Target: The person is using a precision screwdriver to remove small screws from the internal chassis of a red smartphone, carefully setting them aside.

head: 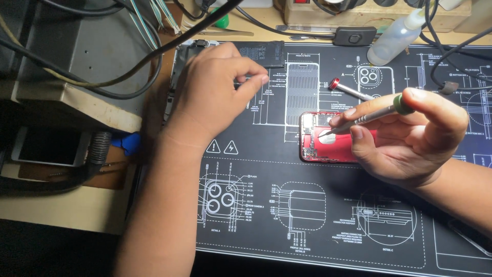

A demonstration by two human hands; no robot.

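Hands: two, left hand and right hand
Screwdrivers: two, green-capped screwdriver and red-capped screwdriver
Red opened phones: one
Squeeze bottles: one
Printed mats: one
Battery packs: one

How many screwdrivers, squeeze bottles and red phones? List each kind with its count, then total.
Screwdrivers: 2 (green-capped screwdriver in right hand, red-capped screwdriver on mat)
Squeeze bottle: 1
Red phone: 1
Total: 4
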